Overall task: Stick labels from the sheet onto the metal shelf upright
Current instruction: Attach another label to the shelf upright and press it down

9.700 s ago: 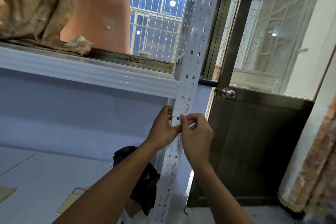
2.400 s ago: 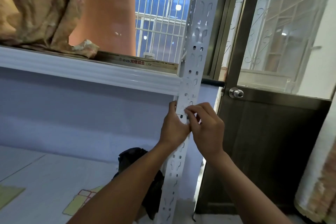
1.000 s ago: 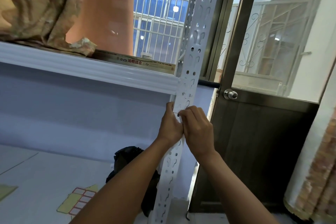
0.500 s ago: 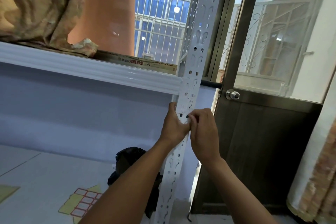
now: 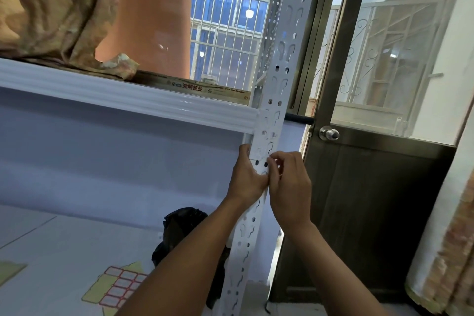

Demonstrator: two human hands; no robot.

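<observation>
Standing pale grey with keyhole slots, the metal shelf upright (image 5: 282, 64) is gripped at its left edge by the left hand (image 5: 247, 182). The right hand (image 5: 289, 187) curls against its face; whether it pinches a label is unclear. The red-bordered label sheet (image 5: 120, 287) lies low left of the upright.

I count two hands at work, the left hand (image 5: 246, 182) and the right hand (image 5: 289, 187). One metal shelf upright (image 5: 284, 59) stands before me. Below lies one label sheet (image 5: 115, 287); my forearm hides part of it, so its labels can't be counted. One black bag (image 5: 184, 223), one door knob (image 5: 329, 133), one cloth bundle (image 5: 56, 7).
</observation>
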